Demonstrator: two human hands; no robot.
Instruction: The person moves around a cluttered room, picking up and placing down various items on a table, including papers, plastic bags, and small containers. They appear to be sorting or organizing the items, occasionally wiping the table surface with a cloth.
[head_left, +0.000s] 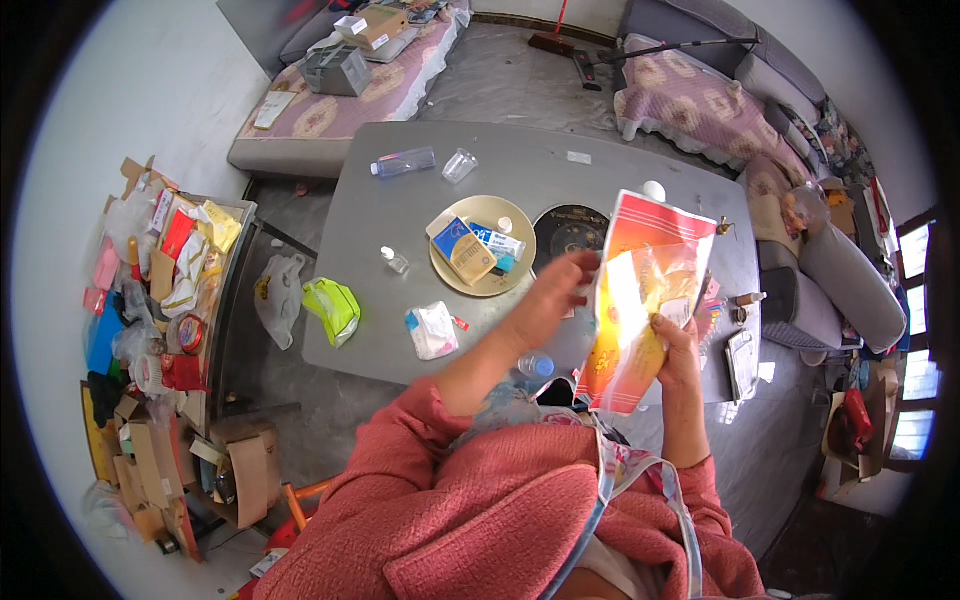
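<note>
My right hand (677, 346) grips a red-and-orange plastic packet (606, 360), its thumb pressed over the front. Across the packet's face lies a clear plastic bag (664, 262) with a small white label, caught under the same thumb. Blurred at the packet's left edge, my left hand (551, 292) has its fingertips beside or just behind that edge; whether they touch is unclear. Behind the packet, a round black cooktop (574, 231) is partly hidden. Beside my left forearm stands a clear plastic bottle with a blue cap (537, 365).
On the grey table (375, 300), a beige plate (450, 217) holds small boxes and a tube. Around it are a lying bottle (405, 162), a plastic cup (459, 166), a small dropper-like bottle (394, 259), a green packet (330, 311) and a white pack (433, 334). A cluttered shelf (232, 232) stands left.
</note>
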